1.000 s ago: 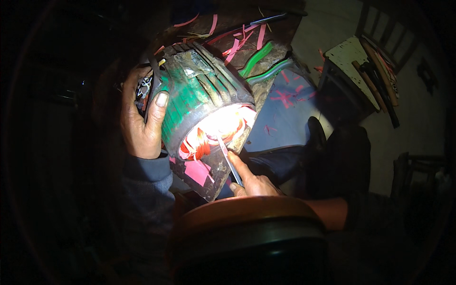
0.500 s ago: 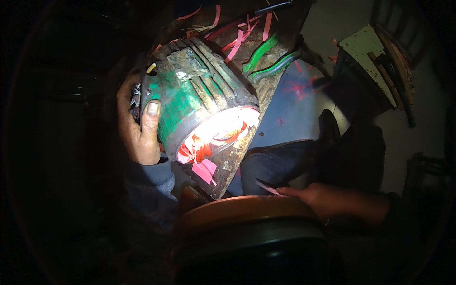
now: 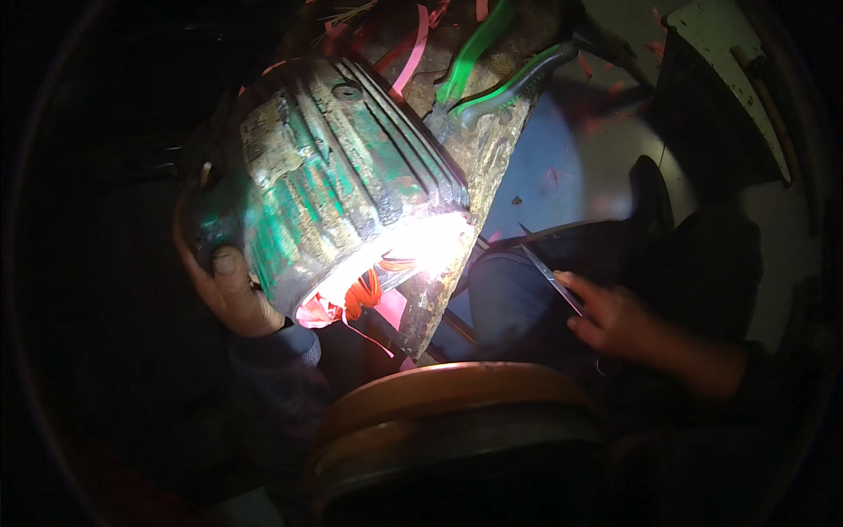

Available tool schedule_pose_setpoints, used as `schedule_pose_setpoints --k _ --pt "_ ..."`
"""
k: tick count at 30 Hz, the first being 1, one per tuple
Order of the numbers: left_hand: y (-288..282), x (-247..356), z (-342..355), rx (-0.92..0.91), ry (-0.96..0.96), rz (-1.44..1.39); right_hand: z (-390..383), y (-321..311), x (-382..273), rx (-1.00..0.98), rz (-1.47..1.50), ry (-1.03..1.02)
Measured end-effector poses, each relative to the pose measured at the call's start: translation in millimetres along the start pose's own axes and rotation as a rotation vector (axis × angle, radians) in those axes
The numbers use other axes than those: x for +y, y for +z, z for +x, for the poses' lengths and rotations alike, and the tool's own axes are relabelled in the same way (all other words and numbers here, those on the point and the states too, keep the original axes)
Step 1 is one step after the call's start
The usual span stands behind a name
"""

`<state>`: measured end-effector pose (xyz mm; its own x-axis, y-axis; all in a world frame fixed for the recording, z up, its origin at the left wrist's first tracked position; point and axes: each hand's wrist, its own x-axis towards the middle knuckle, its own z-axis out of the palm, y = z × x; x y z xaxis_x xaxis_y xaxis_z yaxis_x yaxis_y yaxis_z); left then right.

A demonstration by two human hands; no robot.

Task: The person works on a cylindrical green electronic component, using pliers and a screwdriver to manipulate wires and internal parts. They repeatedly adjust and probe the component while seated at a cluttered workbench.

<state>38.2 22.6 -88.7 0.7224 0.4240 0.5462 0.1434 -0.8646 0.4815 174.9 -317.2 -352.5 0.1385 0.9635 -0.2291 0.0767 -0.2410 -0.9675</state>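
Note:
A green, finned electric motor housing (image 3: 338, 189) lies tilted on the worktop, its paint worn and grimy. Its open end faces me, with orange-red windings (image 3: 362, 294) and pink insulation strips inside; glare washes out part of that opening. My left hand (image 3: 230, 285) grips the housing at its left side, thumb on the rim and the other fingers mostly hidden behind. Off to the right, apart from the housing, my right hand (image 3: 610, 316) holds a thin, pointed metal blade (image 3: 551, 277) between thumb and fingers. Whether it belongs to scissors or a knife I cannot tell.
Pliers with green handles (image 3: 479, 54) lie behind the housing on the worn wooden worktop (image 3: 487, 145). Pink strips (image 3: 413, 53) are scattered around. A brown round rim (image 3: 465, 373) fills the near foreground. Dark-handled tools rest on a pale board (image 3: 716, 39) at far right.
The housing has turned and tipped in my left hand, showing more fins, and a pink strip hangs from its opening. My right hand has moved up with the blade, which points up and left.

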Motion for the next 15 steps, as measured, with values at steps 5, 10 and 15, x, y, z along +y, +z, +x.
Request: schedule_pose_setpoints --k 5,10,15 --pt "2 -2 0 0.003 0.006 0.009 -6 -3 -3 -0.025 0.062 -0.033" --pt "1 -3 -2 -0.007 0.003 0.011 -7 -10 -10 -0.071 0.120 -0.002" --pt "-1 -5 -1 -0.003 0.011 0.008 -5 -13 -13 -0.102 0.039 0.046"
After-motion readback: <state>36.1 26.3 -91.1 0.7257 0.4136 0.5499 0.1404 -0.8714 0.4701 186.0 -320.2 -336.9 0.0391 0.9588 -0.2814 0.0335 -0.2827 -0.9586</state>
